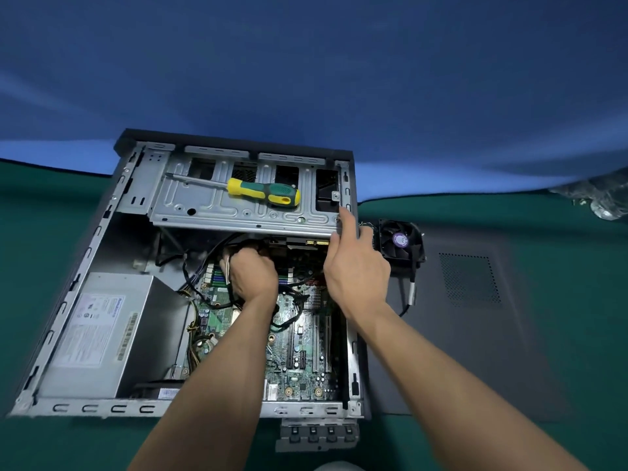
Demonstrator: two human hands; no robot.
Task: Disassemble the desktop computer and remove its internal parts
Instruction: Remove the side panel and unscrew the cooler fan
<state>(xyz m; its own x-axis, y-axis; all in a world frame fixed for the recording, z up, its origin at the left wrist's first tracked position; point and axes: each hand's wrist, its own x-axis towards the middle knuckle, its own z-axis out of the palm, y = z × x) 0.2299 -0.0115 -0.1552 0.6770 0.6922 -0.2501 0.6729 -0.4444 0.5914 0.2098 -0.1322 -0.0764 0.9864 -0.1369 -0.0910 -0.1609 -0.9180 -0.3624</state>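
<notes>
Black cables (238, 248) fill your curled left hand (249, 275) beneath the silver steel drive cage (204, 202); your right hand (356, 270), fingers extended, steadies the open grey computer case (102, 232) at that cage's right end. You seem mid-unplugging; next, pull straight. The connector itself is hidden.

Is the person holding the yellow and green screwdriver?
No, the screwdriver lies by itself on the metal drive cage, away from both hands.

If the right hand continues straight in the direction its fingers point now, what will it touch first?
Probably the case's right side rail. The right hand points away from the person, its fingertips at the right end of the drive cage. Depth is unclear, so they may touch already.
</notes>
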